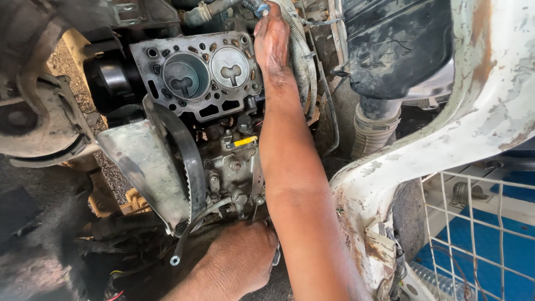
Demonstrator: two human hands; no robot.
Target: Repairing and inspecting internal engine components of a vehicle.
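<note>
An opened engine block (200, 72) with two exposed pistons sits at top centre, a black toothed belt (186, 150) hanging down its front over a metal cover (145, 161). My right hand (271, 36) reaches up past the block's right edge, fingers closed around a blue-tipped hose or cable end (262, 8). My left hand (237, 265) rests low under the pump assembly (234, 173), fingers curled beneath it with a bit of metal showing at its right side; what it grips is hidden.
A white rusted body panel (434, 145) curves along the right, with a wire grid (479, 223) over blue below. A black housing and ribbed hose (376, 125) sit upper right. A brake hub (28, 111) is at left. Loose wires hang bottom left.
</note>
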